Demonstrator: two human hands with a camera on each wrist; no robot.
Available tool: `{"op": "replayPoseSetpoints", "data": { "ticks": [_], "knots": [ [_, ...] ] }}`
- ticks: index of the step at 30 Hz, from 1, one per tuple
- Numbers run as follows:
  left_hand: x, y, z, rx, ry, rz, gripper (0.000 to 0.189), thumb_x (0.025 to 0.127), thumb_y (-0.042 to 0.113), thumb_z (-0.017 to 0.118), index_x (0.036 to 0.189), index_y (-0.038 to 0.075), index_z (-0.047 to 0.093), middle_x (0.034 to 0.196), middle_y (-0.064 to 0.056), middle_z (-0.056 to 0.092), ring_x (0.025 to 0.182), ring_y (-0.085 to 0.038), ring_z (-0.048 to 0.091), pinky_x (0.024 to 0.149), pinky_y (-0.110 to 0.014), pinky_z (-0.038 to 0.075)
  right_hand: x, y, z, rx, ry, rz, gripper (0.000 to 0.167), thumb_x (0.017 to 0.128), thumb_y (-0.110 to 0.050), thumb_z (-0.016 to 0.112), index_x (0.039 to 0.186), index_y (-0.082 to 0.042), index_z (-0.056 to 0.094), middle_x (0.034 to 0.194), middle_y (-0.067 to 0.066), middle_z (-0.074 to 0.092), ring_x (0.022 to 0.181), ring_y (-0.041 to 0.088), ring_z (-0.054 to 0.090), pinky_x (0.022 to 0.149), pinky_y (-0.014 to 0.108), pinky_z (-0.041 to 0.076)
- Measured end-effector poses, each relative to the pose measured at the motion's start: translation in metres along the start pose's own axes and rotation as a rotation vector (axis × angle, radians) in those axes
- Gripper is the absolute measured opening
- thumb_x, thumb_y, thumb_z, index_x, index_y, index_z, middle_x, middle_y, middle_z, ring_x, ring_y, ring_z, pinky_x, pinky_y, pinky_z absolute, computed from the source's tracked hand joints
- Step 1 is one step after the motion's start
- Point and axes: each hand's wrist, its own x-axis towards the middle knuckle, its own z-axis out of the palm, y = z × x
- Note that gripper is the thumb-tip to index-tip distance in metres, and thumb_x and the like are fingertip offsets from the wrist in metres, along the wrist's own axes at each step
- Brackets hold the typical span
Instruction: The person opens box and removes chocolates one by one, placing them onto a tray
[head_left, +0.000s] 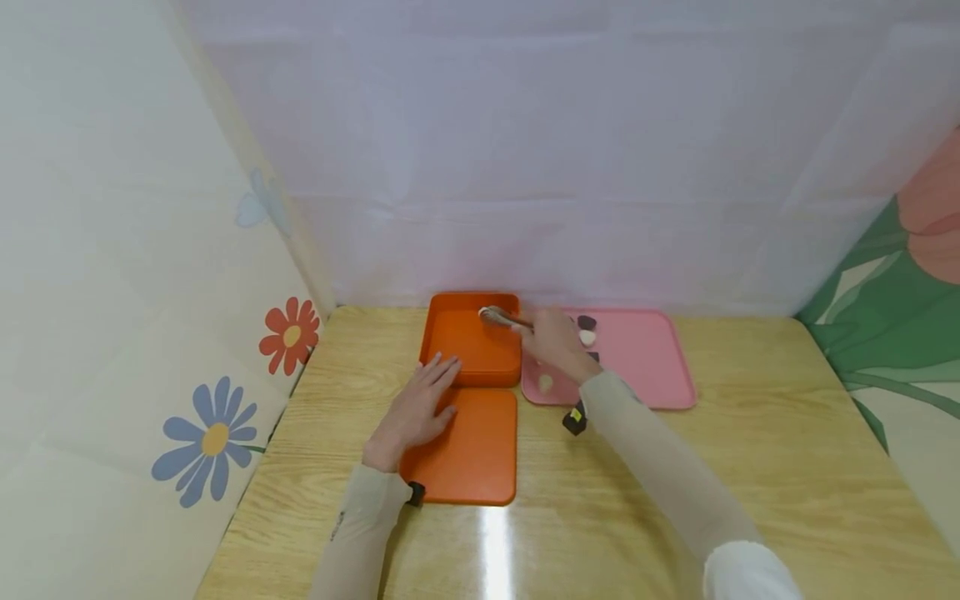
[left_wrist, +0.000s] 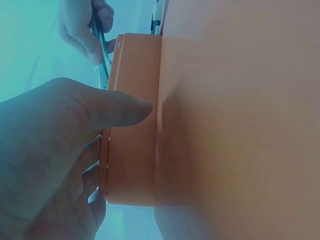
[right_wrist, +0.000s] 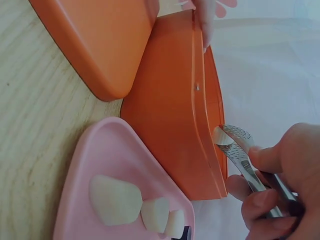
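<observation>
My right hand (head_left: 555, 343) grips metal tongs (right_wrist: 245, 162) with perforated tips. Between those tips sits a small white piece (right_wrist: 222, 136), at the rim of the orange box (head_left: 468, 377) in the right wrist view. At the box's front left, my left hand (head_left: 416, 417) rests with its fingers extended over the rim. Its thumb (left_wrist: 127, 111) lies straight along the front wall in the left wrist view. Several white pieces (right_wrist: 116, 200) and a few dark pieces (head_left: 587, 322) lie on the pink tray (head_left: 652, 358), partly hidden by my right hand and arm.
An orange lid or flat tray (head_left: 472, 454) lies directly in front of the box, partly under my left hand. The pink tray stands against the box's right side. A pale cloth wall (head_left: 480, 208) rises behind them. Wooden tabletop (head_left: 750, 433) extends to the right.
</observation>
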Motion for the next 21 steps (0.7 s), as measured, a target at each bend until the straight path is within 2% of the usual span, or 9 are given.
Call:
{"op": "replayPoseSetpoints", "data": {
  "ticks": [6,8,12,21],
  "knots": [
    [0.0,-0.001,-0.001,-0.006,0.006,0.0,0.078,0.099,0.012,0.076,0.165,0.0,0.037,0.171,-0.019,0.037,0.162,-0.043,0.026,0.131,-0.064,0.019,-0.007,0.004,-0.001,0.068,0.022,-0.005,0.03,0.108,-0.035,0.063,0.126,-0.017,0.079,0.07,0.003,0.058,0.05,0.011,0.043,0.045,0.024,0.031],
    [0.0,-0.001,-0.002,-0.004,0.004,-0.001,0.078,0.099,0.012,0.076,0.165,0.0,0.037,0.171,-0.019,0.037,0.162,-0.043,0.026,0.131,-0.064,0.019,-0.011,0.006,-0.001,0.119,0.032,-0.016,0.034,0.108,-0.034,0.065,0.134,-0.014,0.077,0.072,0.004,0.06,0.049,0.011,0.041,0.044,0.024,0.03],
    [0.001,0.0,-0.003,0.002,0.001,0.001,0.078,0.099,0.012,0.077,0.165,0.0,0.037,0.171,-0.019,0.037,0.162,-0.043,0.026,0.131,-0.064,0.019,-0.018,0.009,-0.002,0.187,0.054,-0.023,0.038,0.108,-0.033,0.066,0.139,-0.012,0.074,0.073,0.004,0.064,0.048,0.01,0.04,0.044,0.023,0.029],
    [0.001,0.001,-0.003,0.005,-0.012,0.003,0.078,0.099,0.013,0.077,0.165,0.0,0.037,0.171,-0.019,0.037,0.162,-0.043,0.026,0.131,-0.064,0.019,-0.036,0.022,-0.004,0.234,0.098,-0.01,0.036,0.106,-0.033,0.069,0.136,-0.015,0.076,0.07,0.004,0.07,0.047,0.009,0.043,0.042,0.024,0.029]
  ]
}}
